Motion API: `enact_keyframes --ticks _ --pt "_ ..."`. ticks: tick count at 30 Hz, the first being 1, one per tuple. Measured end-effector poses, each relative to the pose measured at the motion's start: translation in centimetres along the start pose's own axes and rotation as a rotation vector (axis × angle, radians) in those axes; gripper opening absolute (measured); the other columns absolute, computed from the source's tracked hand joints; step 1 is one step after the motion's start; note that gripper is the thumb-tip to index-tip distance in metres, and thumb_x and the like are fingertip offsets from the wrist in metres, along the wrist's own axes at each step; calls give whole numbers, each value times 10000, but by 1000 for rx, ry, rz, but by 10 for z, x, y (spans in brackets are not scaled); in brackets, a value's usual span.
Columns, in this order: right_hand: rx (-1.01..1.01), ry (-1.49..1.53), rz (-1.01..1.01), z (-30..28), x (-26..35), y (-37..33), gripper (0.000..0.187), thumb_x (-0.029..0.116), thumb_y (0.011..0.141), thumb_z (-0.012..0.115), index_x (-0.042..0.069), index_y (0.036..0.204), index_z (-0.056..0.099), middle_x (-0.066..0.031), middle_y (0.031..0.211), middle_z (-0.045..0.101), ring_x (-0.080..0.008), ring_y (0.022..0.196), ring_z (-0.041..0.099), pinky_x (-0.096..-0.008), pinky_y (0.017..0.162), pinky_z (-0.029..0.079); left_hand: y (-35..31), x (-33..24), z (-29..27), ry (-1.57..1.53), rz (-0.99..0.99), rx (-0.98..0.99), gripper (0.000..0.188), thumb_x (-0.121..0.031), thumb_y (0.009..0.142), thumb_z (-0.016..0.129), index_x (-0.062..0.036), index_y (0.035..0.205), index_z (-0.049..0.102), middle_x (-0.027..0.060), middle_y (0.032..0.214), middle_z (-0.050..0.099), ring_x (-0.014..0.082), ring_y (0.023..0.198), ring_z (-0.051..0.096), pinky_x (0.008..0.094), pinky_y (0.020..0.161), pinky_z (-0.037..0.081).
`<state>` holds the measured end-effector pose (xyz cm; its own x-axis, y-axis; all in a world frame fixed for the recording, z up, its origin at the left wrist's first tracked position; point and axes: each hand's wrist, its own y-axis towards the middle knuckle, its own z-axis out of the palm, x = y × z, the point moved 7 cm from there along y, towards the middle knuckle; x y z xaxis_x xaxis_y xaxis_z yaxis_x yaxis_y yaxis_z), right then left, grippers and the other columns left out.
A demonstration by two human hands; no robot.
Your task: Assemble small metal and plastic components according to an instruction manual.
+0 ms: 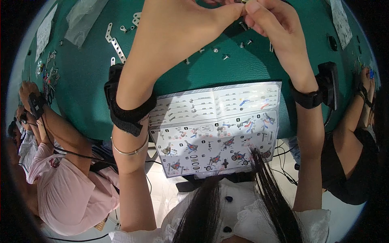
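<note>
My left hand [182, 30] and my right hand [279, 24] meet at the top edge of the head view, fingertips pinched together. Between them is a small brassy metal part [242, 1], mostly cut off and covered by fingers, so its exact kind cannot be made out. On the green mat below the hands lie several loose screws, among them one silver screw [225, 57] and another screw [242, 44]. Left of my left wrist rest perforated metal strips, including a long strip [118, 50] and a bent strip [108, 32].
An unfolded instruction sheet [214, 107] with assembly drawings hangs over the near edge of the green table [89, 101]. A transparent plastic bag [85, 20] lies at the far left. People sit on both sides; one person's hand [30, 91] is near scattered small parts [50, 79].
</note>
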<state>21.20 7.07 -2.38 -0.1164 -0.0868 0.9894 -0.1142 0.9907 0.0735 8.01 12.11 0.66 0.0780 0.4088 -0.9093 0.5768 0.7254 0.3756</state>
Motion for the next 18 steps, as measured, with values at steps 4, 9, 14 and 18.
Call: enact_keyframes --ticks 4,9,14,18 --pt "3 -25 16 -1 -1 0 264 215 1000 551 46 798 532 70 762 437 -32 707 380 -215 615 315 1 3 1 -44 -26 12 70 -5 809 734 38 833 685 63 810 687 84 735 603 218 702 499" --pt "-24 -27 -1 0 2 1 273 221 1001 556 36 802 527 57 769 454 -37 727 393 -218 634 329 0 2 -1 -42 -36 24 75 -6 811 736 41 844 688 65 816 687 85 732 603 217 697 503" --pt "-67 -57 -96 -2 1 0 307 247 1000 569 18 802 515 40 759 461 -47 718 398 -219 631 334 0 0 1 -69 18 12 86 -7 813 735 52 848 683 72 823 687 85 732 605 219 692 506" --pt "-92 -109 -74 -4 2 0 348 295 990 584 12 798 522 31 742 479 -55 696 420 -220 627 342 1 -1 3 -93 36 15 78 -1 821 719 54 858 677 75 825 684 93 738 615 220 695 506"
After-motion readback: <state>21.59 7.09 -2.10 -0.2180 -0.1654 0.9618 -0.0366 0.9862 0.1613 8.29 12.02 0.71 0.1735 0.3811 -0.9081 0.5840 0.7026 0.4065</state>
